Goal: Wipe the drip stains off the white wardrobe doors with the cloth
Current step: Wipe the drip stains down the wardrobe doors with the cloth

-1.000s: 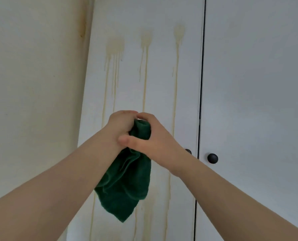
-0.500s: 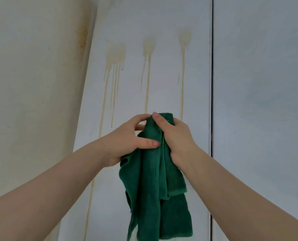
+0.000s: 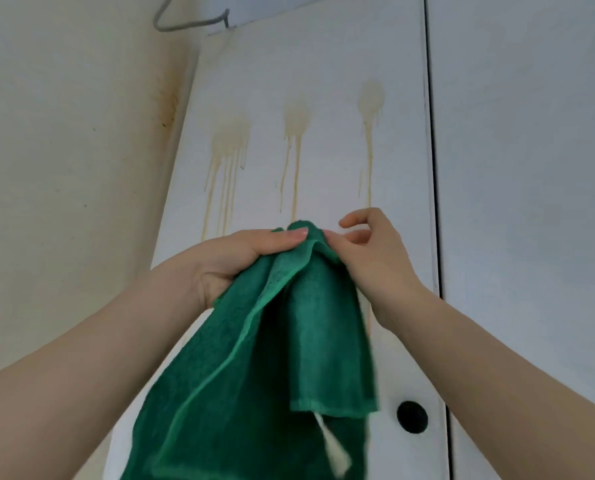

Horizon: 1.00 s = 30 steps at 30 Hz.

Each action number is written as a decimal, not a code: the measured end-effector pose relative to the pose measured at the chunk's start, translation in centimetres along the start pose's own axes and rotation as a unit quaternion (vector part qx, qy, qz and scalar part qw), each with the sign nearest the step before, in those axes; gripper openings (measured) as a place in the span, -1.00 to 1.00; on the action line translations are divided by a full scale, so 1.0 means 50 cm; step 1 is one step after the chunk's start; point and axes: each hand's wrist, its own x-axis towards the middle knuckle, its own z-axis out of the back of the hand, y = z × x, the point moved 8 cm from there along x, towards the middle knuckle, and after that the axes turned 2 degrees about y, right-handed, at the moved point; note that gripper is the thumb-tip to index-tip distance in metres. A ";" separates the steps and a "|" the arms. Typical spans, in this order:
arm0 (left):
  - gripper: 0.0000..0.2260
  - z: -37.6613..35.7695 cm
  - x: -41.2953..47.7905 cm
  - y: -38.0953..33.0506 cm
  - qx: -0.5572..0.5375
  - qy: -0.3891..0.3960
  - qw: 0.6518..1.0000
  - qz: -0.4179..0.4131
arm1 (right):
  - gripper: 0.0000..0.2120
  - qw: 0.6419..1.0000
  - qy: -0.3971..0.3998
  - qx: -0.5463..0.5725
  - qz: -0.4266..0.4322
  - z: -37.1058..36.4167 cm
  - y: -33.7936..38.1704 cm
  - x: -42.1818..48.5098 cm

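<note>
A dark green cloth (image 3: 272, 362) hangs in front of the left white wardrobe door (image 3: 324, 64). My left hand (image 3: 233, 261) grips its upper left fold, thumb on top. My right hand (image 3: 369, 251) pinches the cloth's top edge with its lower fingers while the index finger and thumb curl free above. Three yellowish drip stains (image 3: 228, 147) run down the left door above my hands: a wide one at the left, a middle one (image 3: 296, 133) and a thin right one (image 3: 369, 109). A white tag (image 3: 330, 441) dangles from the cloth.
The right wardrobe door (image 3: 531, 168) sits beyond a dark vertical gap. A black round knob (image 3: 412, 416) is on the left door near the gap. A cream wall (image 3: 64, 150) with a brown smear stands at the left. A grey cable (image 3: 185, 24) runs above the wardrobe.
The view has tilted up, so the wardrobe top and cable show. The cloth has spread wider and hangs lower. My right hand shifted from a full grasp to a pinch at the top edge.
</note>
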 end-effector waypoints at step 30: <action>-0.59 0.033 -0.052 -0.105 -0.039 0.036 0.998 -0.015 | -0.66 0.886 0.024 0.449 -0.117 -0.090 0.142 0.000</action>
